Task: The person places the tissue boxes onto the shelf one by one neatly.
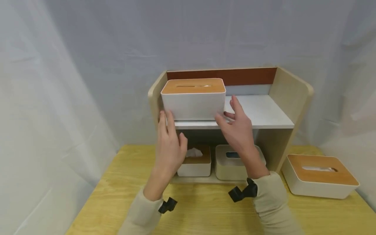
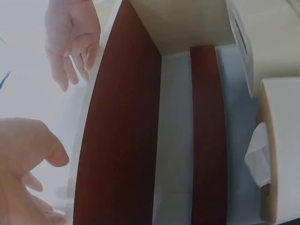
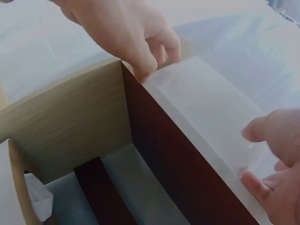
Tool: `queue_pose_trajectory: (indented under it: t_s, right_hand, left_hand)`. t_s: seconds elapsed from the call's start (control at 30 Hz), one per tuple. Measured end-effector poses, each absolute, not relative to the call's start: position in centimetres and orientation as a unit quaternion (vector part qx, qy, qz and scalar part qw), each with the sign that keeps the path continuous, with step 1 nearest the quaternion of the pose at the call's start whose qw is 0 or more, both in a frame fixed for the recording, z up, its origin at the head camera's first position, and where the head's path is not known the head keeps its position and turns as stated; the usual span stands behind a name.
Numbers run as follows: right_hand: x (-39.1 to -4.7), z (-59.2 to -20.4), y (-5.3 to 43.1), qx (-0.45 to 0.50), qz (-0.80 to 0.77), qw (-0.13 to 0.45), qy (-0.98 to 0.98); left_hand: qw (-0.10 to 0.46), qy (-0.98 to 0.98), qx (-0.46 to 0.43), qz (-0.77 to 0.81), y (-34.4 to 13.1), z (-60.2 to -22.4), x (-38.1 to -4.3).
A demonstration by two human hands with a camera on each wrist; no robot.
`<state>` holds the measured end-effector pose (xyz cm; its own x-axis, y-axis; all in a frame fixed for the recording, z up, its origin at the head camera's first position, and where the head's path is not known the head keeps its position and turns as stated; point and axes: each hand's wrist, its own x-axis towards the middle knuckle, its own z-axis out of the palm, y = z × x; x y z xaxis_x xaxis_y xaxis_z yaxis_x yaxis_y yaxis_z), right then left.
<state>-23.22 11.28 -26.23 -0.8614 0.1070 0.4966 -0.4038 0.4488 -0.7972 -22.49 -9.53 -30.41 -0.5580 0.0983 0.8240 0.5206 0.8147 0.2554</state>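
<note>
A white tissue box (image 1: 194,106) with a wood-coloured lid stands at the left end of the upper shelf (image 1: 258,109). My left hand (image 1: 170,148) has its fingers extended at the box's lower left front corner. By the lower right corner is my right hand (image 1: 238,130), fingers spread, thumb close to the front face. In the right wrist view the white side of the box (image 3: 206,98) shows between the left hand (image 3: 122,35) and the right hand (image 3: 281,164). Strong glare washes out the box in the left wrist view.
Under the upper shelf sit a tissue box with a brown lid (image 1: 202,168) and a beige one with a grey lid (image 1: 232,171). Right of the shelf unit, another wood-lidded tissue box (image 1: 320,186) rests on the yellow wooden table (image 1: 205,212). The unit's side panel (image 1: 293,88) rises at right.
</note>
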Motion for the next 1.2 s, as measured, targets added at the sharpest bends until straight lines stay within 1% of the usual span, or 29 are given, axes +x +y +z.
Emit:
queue_pose_trajectory:
  t_s: [0.03,0.1,0.27,0.4,0.5,0.63,0.8,0.87,0.93,1.0,1.1,1.2]
  right_hand:
    - [-22.8,-26.5,11.6,0.098,0.532,0.24,-0.806]
    - [-21.9,-27.1,12.4,0.116,0.547,0.245,-0.792]
    - [-19.6,-29.2,14.5,0.147,0.527,0.304,-0.78]
    - [-18.0,-30.8,16.2,0.162,0.531,0.333,-0.763]
    - [-16.8,-31.6,17.6,0.154,0.54,0.329,-0.759]
    - [-15.5,-32.9,19.7,0.111,0.533,0.322,-0.775]
    - [-14.4,-34.4,22.5,0.037,0.532,0.353,-0.768]
    - [-14.1,-34.9,23.9,-0.006,0.532,0.352,-0.77]
    - [-13.8,-35.2,25.6,-0.049,0.528,0.339,-0.777]
    - [-13.7,-35.6,27.5,-0.084,0.516,0.315,-0.792]
    - [-13.6,-36.3,30.1,-0.124,0.486,0.279,-0.819]
    - [-13.5,-37.1,32.8,-0.159,0.448,0.244,-0.845]
  left_hand:
    - [0.436,-0.844,-0.19,-0.249,-9.5,-30.6,-22.2]
    - [0.444,-0.832,-0.209,-0.259,-9.4,-31.1,-21.5]
    - [0.455,-0.808,-0.257,-0.273,-8.6,-32.1,-20.0]
    - [0.447,-0.798,-0.285,-0.287,-7.5,-32.8,-18.8]
    - [0.432,-0.796,-0.296,-0.305,-6.5,-33.4,-18.1]
    - [0.396,-0.801,-0.299,-0.335,-5.0,-34.6,-17.4]
    - [0.336,-0.81,-0.309,-0.368,-3.0,-36.0,-16.5]
    - [0.306,-0.813,-0.32,-0.378,-1.9,-36.5,-16.1]
    - [0.277,-0.812,-0.336,-0.389,-0.7,-36.9,-15.7]
    - [0.245,-0.811,-0.359,-0.393,0.6,-37.3,-15.3]
    - [0.209,-0.815,-0.39,-0.374,2.8,-38.2,-15.0]
    - [0.153,-0.828,-0.408,-0.352,5.1,-39.2,-14.9]
